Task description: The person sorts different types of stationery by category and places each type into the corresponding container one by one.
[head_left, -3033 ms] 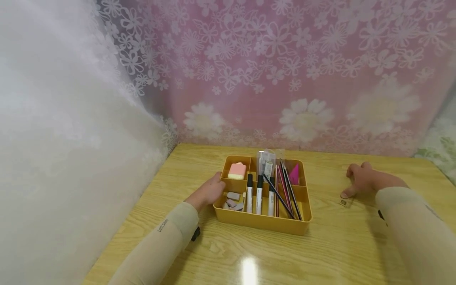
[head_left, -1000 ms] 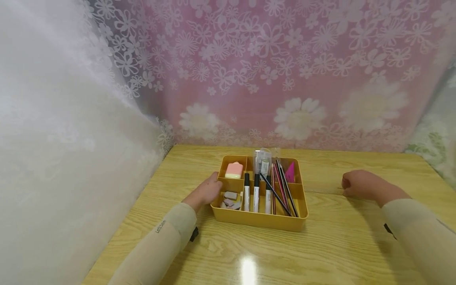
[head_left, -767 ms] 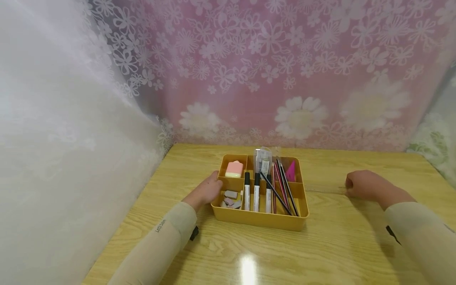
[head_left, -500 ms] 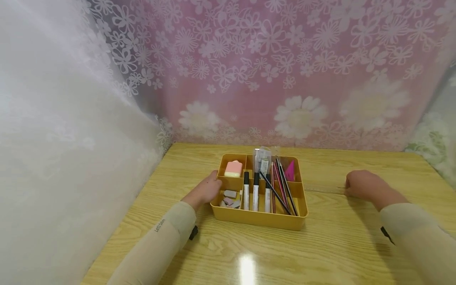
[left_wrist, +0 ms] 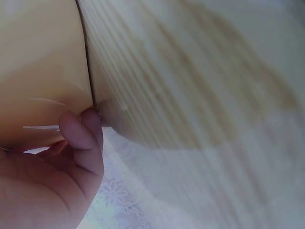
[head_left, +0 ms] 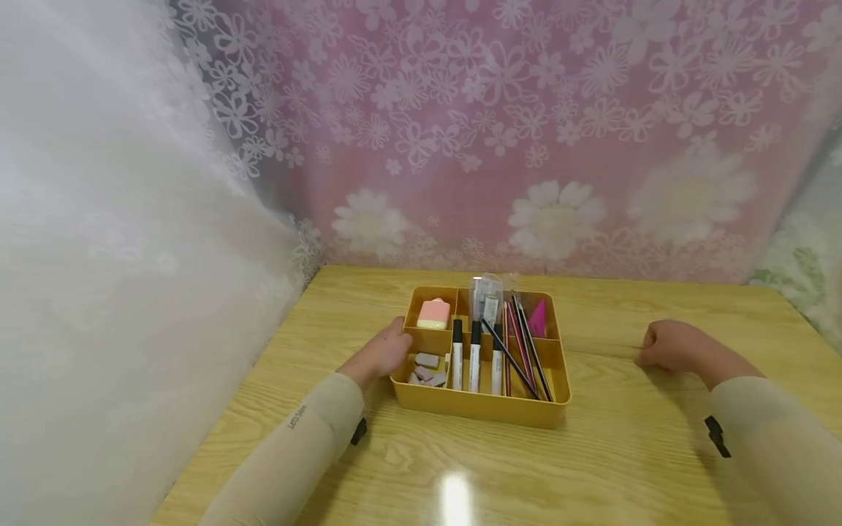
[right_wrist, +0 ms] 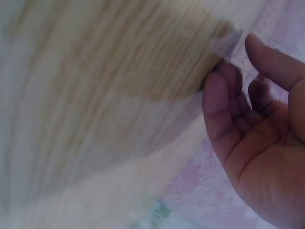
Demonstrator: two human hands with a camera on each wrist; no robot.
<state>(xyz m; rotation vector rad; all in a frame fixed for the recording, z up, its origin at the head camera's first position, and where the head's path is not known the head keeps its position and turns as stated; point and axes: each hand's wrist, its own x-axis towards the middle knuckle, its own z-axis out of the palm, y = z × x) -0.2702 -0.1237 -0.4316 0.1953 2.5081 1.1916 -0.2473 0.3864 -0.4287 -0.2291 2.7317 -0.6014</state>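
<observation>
A yellow compartment tray (head_left: 480,409) stands in the middle of the table. My left hand (head_left: 384,354) grips its left side; in the left wrist view, curled fingers (left_wrist: 78,136) sit at the tray's smooth wall (left_wrist: 38,86). To the right, my right hand (head_left: 674,347) rests low at the table, beside the right end of a faint clear strip (head_left: 598,351) that looks like a transparent ruler. The right wrist view shows loosely bent fingers (right_wrist: 217,100), with the thumb standing apart from them. Whether a fingertip touches the strip is hard to tell.
Inside the tray are a pink-and-cream case (head_left: 434,314), several grey erasers (head_left: 427,361), black-capped markers (head_left: 475,358), pencils (head_left: 526,351), a clear packet (head_left: 487,296) and a magenta triangular piece (head_left: 538,320). A pink floral curtain (head_left: 460,183) hangs behind the wooden table (head_left: 513,467).
Three seconds ago my right hand was spread over a small printed patch on the table; it has since lowered to the clear strip, and its fingers have lately loosened slightly. The left hand stays put.
</observation>
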